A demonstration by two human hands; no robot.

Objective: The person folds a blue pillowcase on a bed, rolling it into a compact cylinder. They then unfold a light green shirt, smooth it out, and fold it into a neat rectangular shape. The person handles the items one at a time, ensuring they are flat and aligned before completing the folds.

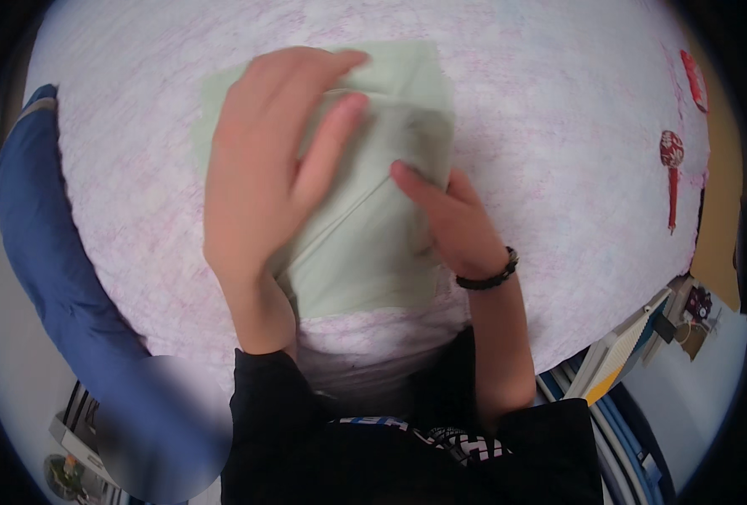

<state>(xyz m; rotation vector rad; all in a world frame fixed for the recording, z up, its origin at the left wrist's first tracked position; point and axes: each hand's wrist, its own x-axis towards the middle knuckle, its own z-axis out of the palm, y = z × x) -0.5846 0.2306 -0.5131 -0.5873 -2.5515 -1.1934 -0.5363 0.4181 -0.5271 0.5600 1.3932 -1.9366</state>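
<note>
the pale green cloth (365,244) lies folded in the middle of the bed cover (558,126), a white sheet with a fine pink speckle that spreads across nearly the whole view. the left hand (264,177) rests flat on the cloth with its fingers spread and stretched toward the far edge, pressing down rather than pinching. the right hand (449,223), with a black bead bracelet (491,273) at the wrist, lies on the right side of the cloth; its fingers point along a fold, and whether they pinch an edge or just press on it i cannot tell.

the cloth looks thin, soft and smooth, with a raised seam running across it at a slant, so the layers could well slide over each other if one hand lifts while the other pushes, and the fold could come out crooked. the soft bed cover beneath gives little firm backing, which may let creases form.

a blue blanket (45,236) curves along the left edge. some red things (672,168) lie far right.
</note>
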